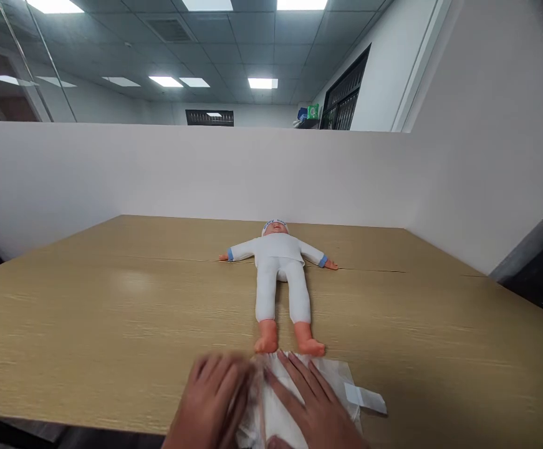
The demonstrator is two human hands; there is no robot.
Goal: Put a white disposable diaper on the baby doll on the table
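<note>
A white diaper (280, 418) lies spread at the front edge of the table, with a pale fastening tab (367, 398) sticking out to its right. My right hand (313, 402) rests flat on it, fingers stretched out and apart. At the diaper's left edge, my left hand (217, 396) has its fingers bent and closed on the material; the fingertips are slightly blurred and partly hidden. Just beyond the diaper a baby doll (279, 249) in a white outfit and cap lies on its back. Its arms are spread and its bare feet point toward my hands, close to the diaper's far edge.
The wooden table (112, 324) has a seam running across it behind the doll's middle. A low white partition (206, 171) bounds its far side, and a white wall (477, 168) rises on the right. A dark object (542, 268) stands beyond the right edge.
</note>
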